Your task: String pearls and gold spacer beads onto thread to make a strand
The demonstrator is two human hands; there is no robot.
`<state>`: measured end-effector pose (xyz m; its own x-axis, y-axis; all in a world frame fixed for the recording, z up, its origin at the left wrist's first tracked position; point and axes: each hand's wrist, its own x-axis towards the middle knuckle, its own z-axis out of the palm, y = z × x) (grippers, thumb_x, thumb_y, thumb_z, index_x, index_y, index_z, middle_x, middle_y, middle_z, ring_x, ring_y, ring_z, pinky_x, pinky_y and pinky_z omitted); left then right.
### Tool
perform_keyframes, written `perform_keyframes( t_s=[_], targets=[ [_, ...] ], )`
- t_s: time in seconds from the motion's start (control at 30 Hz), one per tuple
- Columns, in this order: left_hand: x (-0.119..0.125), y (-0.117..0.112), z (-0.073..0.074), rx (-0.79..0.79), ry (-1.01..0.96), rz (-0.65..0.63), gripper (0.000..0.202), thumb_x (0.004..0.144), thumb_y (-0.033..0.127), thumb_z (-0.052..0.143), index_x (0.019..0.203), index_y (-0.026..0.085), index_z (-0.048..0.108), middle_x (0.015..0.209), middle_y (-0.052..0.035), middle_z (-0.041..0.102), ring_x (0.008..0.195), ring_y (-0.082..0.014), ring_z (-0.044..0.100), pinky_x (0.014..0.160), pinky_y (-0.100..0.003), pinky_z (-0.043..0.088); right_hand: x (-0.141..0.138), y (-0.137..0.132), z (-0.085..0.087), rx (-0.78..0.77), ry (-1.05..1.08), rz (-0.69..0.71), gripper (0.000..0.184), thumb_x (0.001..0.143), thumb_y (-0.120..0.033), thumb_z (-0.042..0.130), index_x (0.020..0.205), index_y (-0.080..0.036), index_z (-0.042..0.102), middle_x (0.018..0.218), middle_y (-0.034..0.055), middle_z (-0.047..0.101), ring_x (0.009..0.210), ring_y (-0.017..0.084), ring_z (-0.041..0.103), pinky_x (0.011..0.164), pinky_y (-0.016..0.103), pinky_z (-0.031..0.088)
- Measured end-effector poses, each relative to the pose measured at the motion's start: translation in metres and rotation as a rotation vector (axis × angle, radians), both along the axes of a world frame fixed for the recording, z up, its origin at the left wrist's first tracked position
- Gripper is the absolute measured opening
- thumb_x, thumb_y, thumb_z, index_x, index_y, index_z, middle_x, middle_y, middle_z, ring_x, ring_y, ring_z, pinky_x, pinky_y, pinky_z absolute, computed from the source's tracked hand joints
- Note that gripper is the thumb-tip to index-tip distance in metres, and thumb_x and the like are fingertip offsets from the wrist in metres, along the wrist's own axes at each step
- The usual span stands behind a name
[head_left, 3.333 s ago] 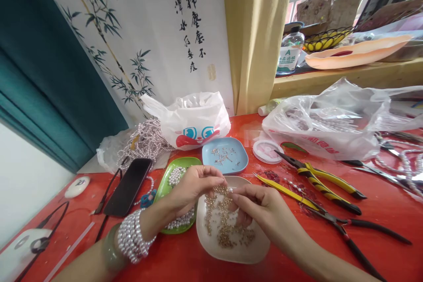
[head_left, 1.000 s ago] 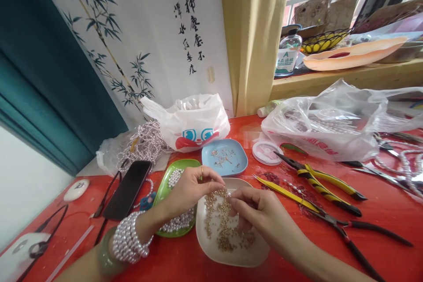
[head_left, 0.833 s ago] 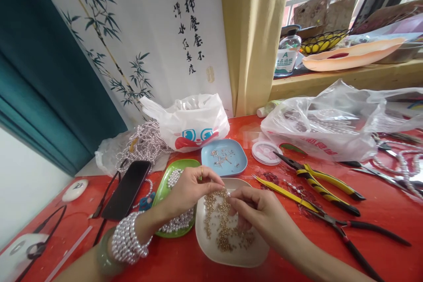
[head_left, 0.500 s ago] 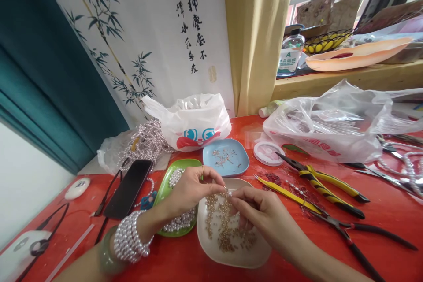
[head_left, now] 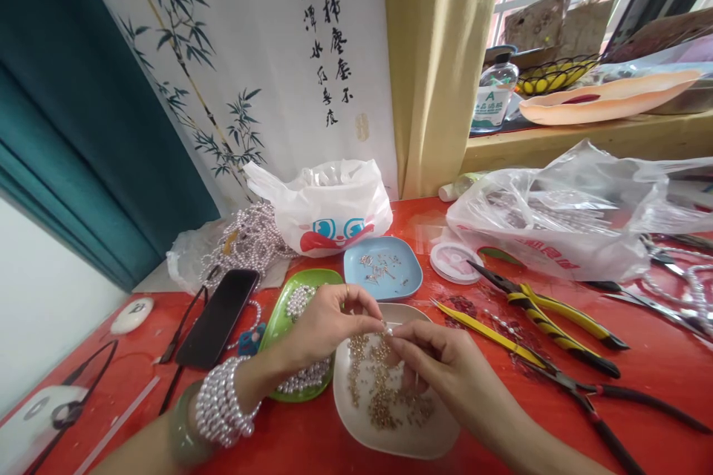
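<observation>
My left hand (head_left: 326, 323) and my right hand (head_left: 440, 364) meet fingertip to fingertip over a beige dish (head_left: 434, 434) of small gold beads (head_left: 384, 397). Both pinch at a tiny white bead (head_left: 388, 329) held between them. A thin clear thread seems to hang from my right fingers. Pearl bracelets (head_left: 220, 404) and a green bangle ring my left wrist. A green dish (head_left: 272, 323) of white pearls lies just under my left hand. A blue dish (head_left: 406, 282) with small metal findings sits behind.
Yellow-handled pliers (head_left: 557, 312) and black-handled pliers (head_left: 618, 404) lie right of the dishes on the red table (head_left: 657, 356). A black phone (head_left: 217, 315), pearl strands (head_left: 245, 237), a white printed bag (head_left: 323, 200), a clear bag (head_left: 557, 215) and a thread spool (head_left: 454, 261) crowd the back.
The hands stay pinched together over the beige dish, only shifting slightly. The view has drifted a little.
</observation>
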<state>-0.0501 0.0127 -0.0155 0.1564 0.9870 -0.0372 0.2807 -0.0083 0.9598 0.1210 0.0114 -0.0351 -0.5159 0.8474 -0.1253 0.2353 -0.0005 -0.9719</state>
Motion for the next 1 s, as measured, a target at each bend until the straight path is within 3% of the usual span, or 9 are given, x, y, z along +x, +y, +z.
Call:
perform_keyframes(
  t_s=[0.13, 0.27, 0.47, 0.53, 0.77, 1.0],
  targets=[
    [0.001, 0.001, -0.001, -0.023, -0.007, -0.025, 0.016, 0.06, 0.026, 0.07, 0.065, 0.013, 0.061, 0.062, -0.0001, 0.056, 0.055, -0.0094, 0.044, 0.054, -0.023, 0.034, 0.0, 0.001, -0.003, 0.0, -0.018, 0.0, 0.022, 0.081, -0.028, 0.046, 0.07, -0.016, 0.06, 0.05, -0.0016, 0.055, 0.044, 0.007, 0.047, 0.042, 0.017, 0.036],
    [-0.01, 0.004, 0.009, -0.027, 0.08, -0.096, 0.018, 0.062, 0.028, 0.068, 0.071, 0.014, 0.062, 0.066, -0.0018, 0.059, 0.058, -0.0108, 0.047, 0.055, -0.024, 0.035, 0.0, 0.002, -0.004, -0.013, -0.001, -0.01, 0.02, 0.08, -0.027, 0.047, 0.071, -0.016, 0.06, 0.05, -0.0013, 0.056, 0.044, 0.007, 0.049, 0.043, 0.016, 0.037],
    [-0.048, 0.014, 0.027, 0.161, 0.689, -0.211, 0.01, 0.071, 0.021, 0.055, 0.07, 0.018, 0.064, 0.073, -0.0024, 0.065, 0.07, -0.0154, 0.054, 0.067, -0.028, 0.034, 0.001, 0.002, -0.008, 0.001, 0.026, -0.03, 0.016, 0.078, -0.027, 0.05, 0.074, -0.017, 0.062, 0.05, -0.0016, 0.056, 0.045, 0.008, 0.051, 0.042, 0.017, 0.039],
    [-0.056, 0.018, 0.023, 0.181, 0.801, -0.223, 0.01, 0.069, 0.021, 0.055, 0.07, 0.019, 0.065, 0.073, -0.0023, 0.066, 0.069, -0.0162, 0.055, 0.066, -0.029, 0.033, 0.0, 0.003, -0.009, -0.005, 0.03, -0.049, 0.015, 0.077, -0.027, 0.051, 0.075, -0.017, 0.063, 0.051, -0.0019, 0.055, 0.045, 0.008, 0.051, 0.042, 0.017, 0.04],
    [-0.059, 0.026, -0.001, 0.171, 0.912, -0.241, 0.013, 0.067, 0.024, 0.055, 0.073, 0.019, 0.065, 0.076, -0.0041, 0.066, 0.068, -0.0172, 0.055, 0.061, -0.028, 0.032, -0.001, 0.006, -0.01, -0.039, 0.107, -0.077, 0.015, 0.075, -0.025, 0.052, 0.079, -0.016, 0.063, 0.063, 0.0002, 0.062, 0.048, 0.008, 0.055, 0.045, 0.017, 0.043],
    [-0.055, 0.024, 0.0, 0.2, 0.916, -0.195, 0.012, 0.064, 0.017, 0.051, 0.068, 0.018, 0.062, 0.071, -0.0027, 0.062, 0.068, -0.0165, 0.052, 0.062, -0.028, 0.032, 0.0, 0.005, -0.007, -0.077, 0.139, -0.086, 0.015, 0.075, -0.027, 0.054, 0.085, -0.016, 0.056, 0.06, -0.0005, 0.064, 0.05, 0.01, 0.059, 0.048, 0.019, 0.045]
  ],
)
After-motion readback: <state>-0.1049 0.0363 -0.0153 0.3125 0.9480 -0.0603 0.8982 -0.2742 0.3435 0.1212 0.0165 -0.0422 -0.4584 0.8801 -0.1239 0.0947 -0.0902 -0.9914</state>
